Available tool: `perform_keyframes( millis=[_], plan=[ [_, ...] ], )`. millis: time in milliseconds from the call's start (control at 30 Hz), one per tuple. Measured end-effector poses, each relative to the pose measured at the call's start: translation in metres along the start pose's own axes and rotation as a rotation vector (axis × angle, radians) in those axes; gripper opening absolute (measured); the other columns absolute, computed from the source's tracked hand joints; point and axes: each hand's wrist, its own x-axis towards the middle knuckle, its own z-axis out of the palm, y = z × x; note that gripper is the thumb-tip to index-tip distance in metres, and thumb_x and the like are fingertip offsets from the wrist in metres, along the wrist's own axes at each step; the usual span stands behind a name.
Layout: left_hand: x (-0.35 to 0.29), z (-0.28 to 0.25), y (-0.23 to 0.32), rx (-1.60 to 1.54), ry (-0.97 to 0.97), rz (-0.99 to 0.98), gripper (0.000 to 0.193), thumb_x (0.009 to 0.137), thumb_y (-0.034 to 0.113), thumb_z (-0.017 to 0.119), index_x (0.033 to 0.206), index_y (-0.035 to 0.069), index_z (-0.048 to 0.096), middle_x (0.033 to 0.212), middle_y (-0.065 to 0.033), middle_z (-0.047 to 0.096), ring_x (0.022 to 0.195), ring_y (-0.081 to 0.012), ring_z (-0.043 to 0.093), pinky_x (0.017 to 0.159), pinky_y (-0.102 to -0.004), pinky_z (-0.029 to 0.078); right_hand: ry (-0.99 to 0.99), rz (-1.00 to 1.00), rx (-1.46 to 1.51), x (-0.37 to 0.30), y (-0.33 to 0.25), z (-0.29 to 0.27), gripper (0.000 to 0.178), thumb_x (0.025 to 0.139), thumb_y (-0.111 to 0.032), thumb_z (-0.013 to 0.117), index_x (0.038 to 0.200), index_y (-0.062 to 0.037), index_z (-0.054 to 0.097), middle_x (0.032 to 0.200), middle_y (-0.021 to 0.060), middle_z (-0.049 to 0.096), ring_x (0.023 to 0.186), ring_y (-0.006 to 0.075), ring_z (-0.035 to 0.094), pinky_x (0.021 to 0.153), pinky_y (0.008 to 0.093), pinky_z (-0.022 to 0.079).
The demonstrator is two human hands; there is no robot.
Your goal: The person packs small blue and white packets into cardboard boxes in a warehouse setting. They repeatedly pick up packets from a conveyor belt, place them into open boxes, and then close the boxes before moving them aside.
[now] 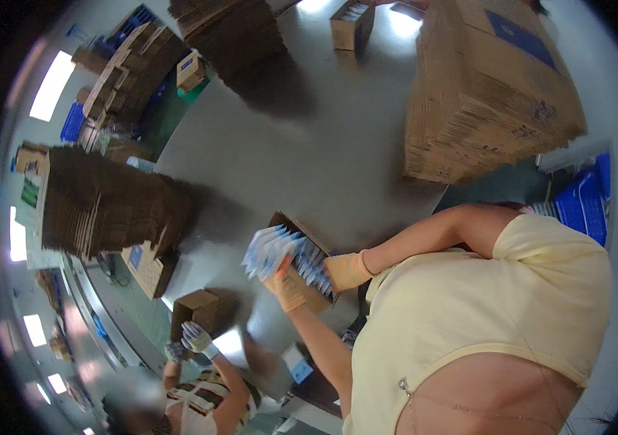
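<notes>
A bunch of thin white-and-blue packets (269, 250) is held in my left hand (285, 284), whose gloved fingers are closed round its near end. The bunch is fanned out above and left of an open cardboard box (309, 288). More packets (313, 265) stand in a row inside that box, close together. My right hand (346, 271), in a pale orange glove, is at the right side of the box against the row of packets. Its fingertips are hidden by the box and packets, so what they grip does not show.
On the grey metal table (352, 123) stand tall stacks of flattened cartons (497, 94), more carton stacks (113, 203) at left, and a filled box (353, 25) at the far side. A co-worker's gloved hands (196, 339) are at another open box (196, 308), lower left.
</notes>
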Motion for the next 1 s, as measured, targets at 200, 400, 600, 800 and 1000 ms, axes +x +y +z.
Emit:
perform_keyframes(
  millis=[200, 400, 600, 800, 1000],
  plan=[
    [0.023, -0.014, -0.064, 0.580, 0.347, 0.070, 0.054, 0.067, 0.009, 0.083, 0.114, 0.003, 0.057, 0.116, -0.0056, 0.051, 0.099, -0.0186, 0.055, 0.082, -0.0295, 0.053, -0.049, -0.045, -0.011, 0.006, 0.002, -0.016, 0.016, 0.085, -0.022, 0.055, 0.094, -0.0220, 0.068, 0.074, 0.0009, 0.067, 0.071, 0.0232, 0.065, 0.066, 0.0378, 0.045],
    [0.021, -0.002, -0.063, 1.021, 0.270, 0.114, 0.055, 0.065, 0.010, 0.084, 0.113, 0.008, 0.057, 0.127, -0.0049, 0.041, 0.104, -0.0240, 0.051, 0.090, -0.0345, 0.051, -0.073, 0.085, 0.088, -0.001, 0.004, -0.017, 0.010, 0.081, -0.019, 0.058, 0.083, -0.0220, 0.067, 0.074, -0.0038, 0.065, 0.079, 0.0176, 0.065, 0.070, 0.0359, 0.042],
    [0.015, -0.010, -0.066, 1.334, 0.495, -0.296, 0.073, 0.050, 0.030, 0.091, 0.113, 0.010, 0.062, 0.140, -0.0017, 0.037, 0.132, -0.0330, 0.025, 0.103, -0.0506, 0.028, -0.063, -0.048, 0.007, 0.000, 0.003, -0.020, 0.011, 0.082, -0.019, 0.057, 0.085, -0.0212, 0.067, 0.076, -0.0035, 0.066, 0.076, 0.0187, 0.065, 0.070, 0.0357, 0.041],
    [0.006, -0.003, 0.007, 1.419, -0.005, -0.062, 0.059, 0.072, 0.025, 0.079, 0.124, 0.009, 0.057, 0.147, -0.0163, 0.026, 0.134, -0.0380, 0.026, 0.106, -0.0499, 0.030, -0.110, 0.104, 0.080, 0.016, 0.000, -0.007, 0.014, 0.081, -0.025, 0.059, 0.088, -0.0164, 0.069, 0.072, 0.0006, 0.066, 0.072, 0.0232, 0.065, 0.074, 0.0390, 0.041],
    [-0.049, -0.027, 0.034, 1.091, 0.287, -0.050, 0.037, 0.087, 0.011, 0.062, 0.122, 0.000, 0.056, 0.139, -0.0212, 0.037, 0.126, -0.0358, 0.041, 0.102, -0.0439, 0.037, 0.348, 0.640, 0.248, -0.002, 0.043, 0.017, 0.012, 0.074, -0.019, 0.059, 0.071, -0.0087, 0.065, 0.063, 0.0098, 0.062, 0.061, 0.0261, 0.062, 0.059, 0.0443, 0.045]
  ],
)
